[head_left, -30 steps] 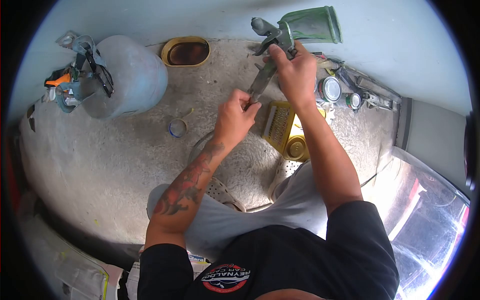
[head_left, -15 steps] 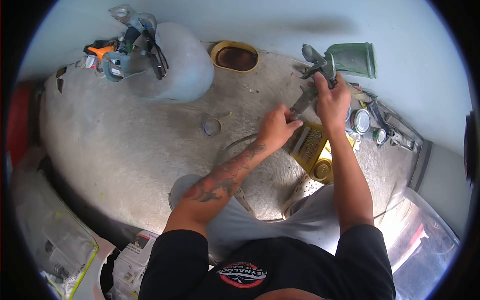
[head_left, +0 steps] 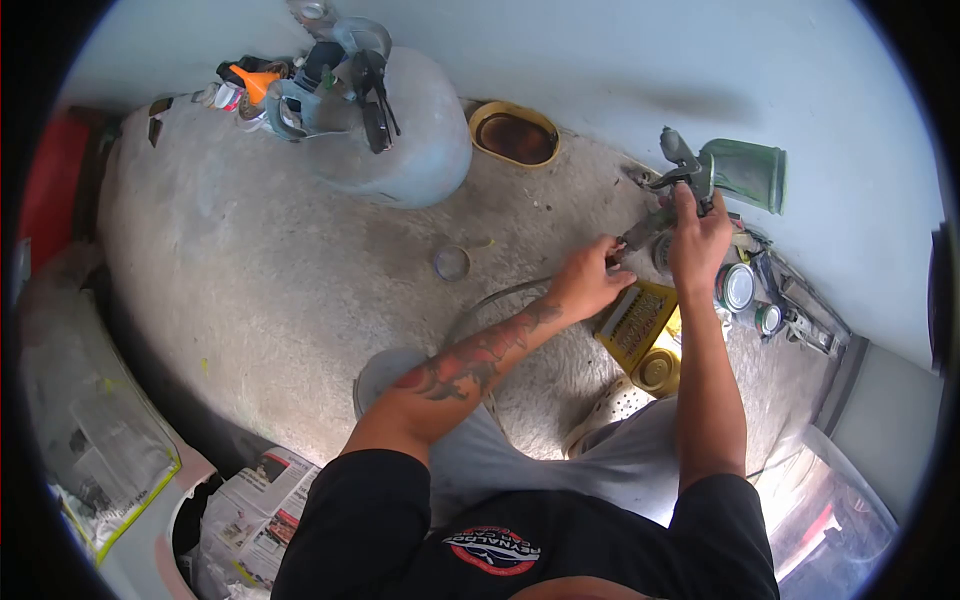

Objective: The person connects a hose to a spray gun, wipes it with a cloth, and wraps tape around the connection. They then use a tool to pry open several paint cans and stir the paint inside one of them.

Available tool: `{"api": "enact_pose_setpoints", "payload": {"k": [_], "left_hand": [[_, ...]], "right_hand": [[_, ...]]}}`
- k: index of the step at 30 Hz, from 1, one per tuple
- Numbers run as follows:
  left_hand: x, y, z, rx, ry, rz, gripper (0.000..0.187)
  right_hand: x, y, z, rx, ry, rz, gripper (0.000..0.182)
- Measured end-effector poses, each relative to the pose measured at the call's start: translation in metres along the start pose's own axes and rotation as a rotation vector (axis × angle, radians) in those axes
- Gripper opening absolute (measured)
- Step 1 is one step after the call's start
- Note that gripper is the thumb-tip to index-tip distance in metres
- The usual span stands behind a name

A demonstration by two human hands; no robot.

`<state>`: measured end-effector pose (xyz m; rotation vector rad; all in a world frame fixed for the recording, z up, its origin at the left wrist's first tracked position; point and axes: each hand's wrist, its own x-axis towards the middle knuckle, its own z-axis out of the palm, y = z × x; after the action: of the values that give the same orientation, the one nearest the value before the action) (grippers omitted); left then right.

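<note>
In my right hand is a spray gun, gripped by its handle with the fingers wrapped round it. A greenish translucent cup sits on the far side of the gun, close to the wall. My left hand is closed at the lower end of the handle, where fingertips and thumb pinch the hose end. From behind that hand a grey air hose curves down to the left. The coupling itself is mostly covered by my fingers. Below my hands stands a yellow metal can.
A gas tank with tools on its collar stands at the back left. Near it is a yellow tray of dark residue. Several paint cans line the right wall. A tape roll lies on the floor; newspaper is at lower left.
The whole view has shifted, so the scene sits further right and lower. The spray gun and its cup have tipped slightly downward. Both hands keep their holds.
</note>
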<state>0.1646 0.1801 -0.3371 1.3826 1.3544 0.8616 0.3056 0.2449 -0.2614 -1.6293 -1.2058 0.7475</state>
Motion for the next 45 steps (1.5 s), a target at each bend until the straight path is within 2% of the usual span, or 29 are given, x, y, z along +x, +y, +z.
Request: {"api": "enact_pose_setpoints", "payload": {"k": [1, 2, 3, 6, 8, 9, 11, 14, 18, 20, 24, 26, 27, 29, 30, 32, 35, 39, 41, 43, 45], "left_hand": [[-0.001, -0.001, 0.000, 0.045, -0.021, 0.068, 0.023], [0.001, 0.003, -0.003, 0.029, -0.063, -0.027, 0.024], [0.002, -0.001, 0.000, 0.032, -0.054, -0.030, 0.024], [0.005, -0.005, -0.002, 0.028, 0.059, 0.081, 0.026], [0.005, -0.003, -0.006, -0.081, 0.007, -0.085, 0.026], [0.005, -0.003, -0.004, -0.081, 0.009, -0.084, 0.026], [0.005, -0.004, 0.005, 0.044, 0.125, 0.074, 0.024], [0.006, -0.011, 0.005, 0.124, 0.036, 0.079, 0.023], [0.005, -0.008, -0.003, 0.148, 0.067, 0.142, 0.024], [0.005, -0.003, -0.011, 0.067, 0.025, 0.050, 0.024], [0.010, -0.006, -0.013, -0.049, -0.057, -0.071, 0.025], [0.011, -0.012, -0.010, 0.088, -0.047, 0.132, 0.025], [0.011, -0.014, -0.013, 0.093, -0.037, 0.134, 0.025], [0.009, -0.015, -0.016, 0.037, -0.120, -0.027, 0.027], [0.008, -0.015, -0.015, 0.038, -0.111, -0.023, 0.027], [0.006, -0.013, -0.015, 0.148, 0.007, 0.119, 0.026], [0.008, -0.004, -0.022, 0.122, 0.075, 0.035, 0.027], [0.013, -0.009, -0.023, 0.128, 0.058, 0.052, 0.024], [0.016, -0.018, -0.021, 0.197, -0.034, 0.088, 0.021], [0.012, -0.015, -0.026, 0.227, -0.019, 0.087, 0.018], [0.007, -0.003, -0.033, 0.322, 0.034, 0.115, 0.020]], "right_hand": [[0.001, 0.001, 0.000, 0.005, -0.007, -0.002, 0.023], [0.002, 0.003, -0.001, -0.015, 0.006, -0.008, 0.022], [0.004, 0.005, -0.001, -0.036, 0.018, -0.014, 0.022], [0.004, 0.008, 0.004, 0.006, 0.035, 0.002, 0.022], [0.001, 0.006, 0.005, 0.014, 0.039, 0.019, 0.023], [0.003, 0.007, 0.005, 0.015, 0.038, 0.017, 0.023], [0.006, 0.013, 0.002, -0.068, 0.054, -0.024, 0.023], [0.003, 0.010, 0.005, -0.024, 0.042, -0.001, 0.023], [0.000, 0.013, 0.006, 0.025, 0.022, 0.016, 0.021], [-0.001, 0.014, 0.007, 0.131, 0.009, 0.076, 0.020], [-0.001, 0.015, 0.007, 0.125, 0.012, 0.101, 0.019], [-0.001, 0.019, 0.008, 0.147, 0.007, 0.098, 0.019], [-0.001, 0.020, 0.008, 0.165, 0.007, 0.103, 0.018], [-0.003, 0.020, 0.007, 0.171, -0.037, 0.109, 0.017], [-0.003, 0.019, 0.005, 0.188, -0.059, 0.123, 0.016], [-0.004, 0.016, 0.004, 0.207, -0.085, 0.133, 0.015], [-0.006, 0.011, 0.005, 0.163, -0.074, 0.114, 0.014], [-0.006, 0.022, 0.010, 0.188, -0.044, 0.124, 0.013], [-0.007, 0.022, 0.010, 0.191, -0.042, 0.131, 0.014], [-0.007, 0.017, 0.008, 0.203, -0.076, 0.211, 0.015], [-0.008, 0.014, 0.003, 0.183, -0.114, 0.188, 0.017]]}}
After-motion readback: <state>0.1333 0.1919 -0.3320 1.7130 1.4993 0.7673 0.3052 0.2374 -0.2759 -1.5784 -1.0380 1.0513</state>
